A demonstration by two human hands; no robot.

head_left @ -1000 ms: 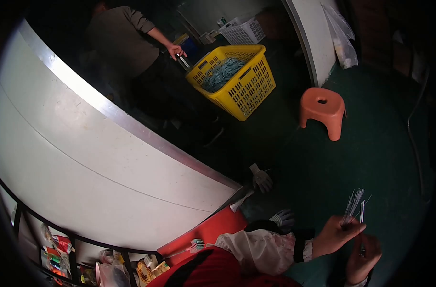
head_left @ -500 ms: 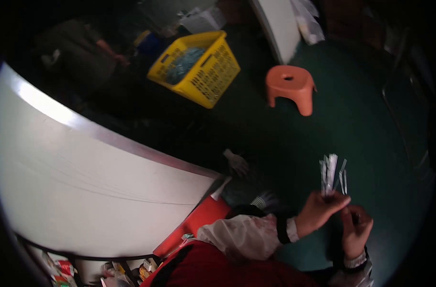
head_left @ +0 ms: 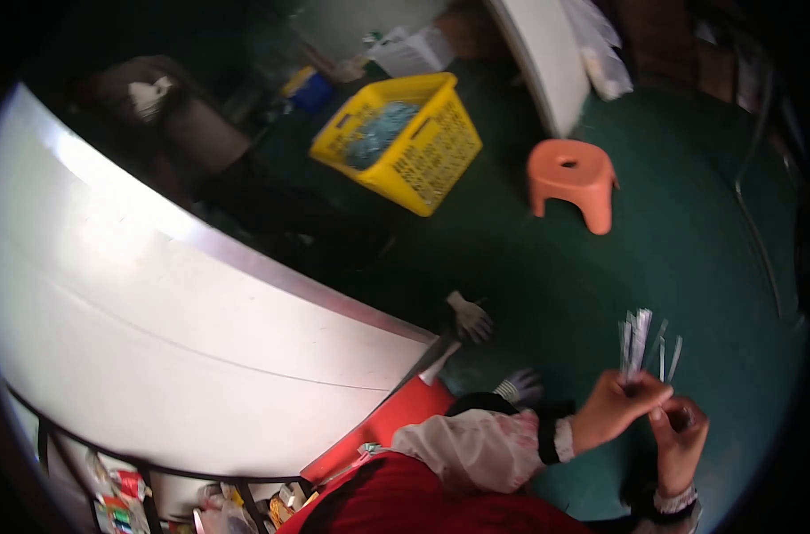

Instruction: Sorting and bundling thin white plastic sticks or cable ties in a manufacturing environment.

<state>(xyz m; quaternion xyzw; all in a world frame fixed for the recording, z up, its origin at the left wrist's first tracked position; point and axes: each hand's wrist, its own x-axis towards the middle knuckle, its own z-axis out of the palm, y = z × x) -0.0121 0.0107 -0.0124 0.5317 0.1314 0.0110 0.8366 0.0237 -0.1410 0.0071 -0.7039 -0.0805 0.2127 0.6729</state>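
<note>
Shifted lower right of frame since earlier: left hand (head_left: pixel 614 411) pinching upright bundle of thin clear plastic strips (head_left: pixel 640 343), long axis vertical, right hand (head_left: pixel 681 440) closed just beside, below bundle.

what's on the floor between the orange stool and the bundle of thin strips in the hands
In the head view, only bare green floor lies between the orange stool and the bundle of thin strips.
</note>
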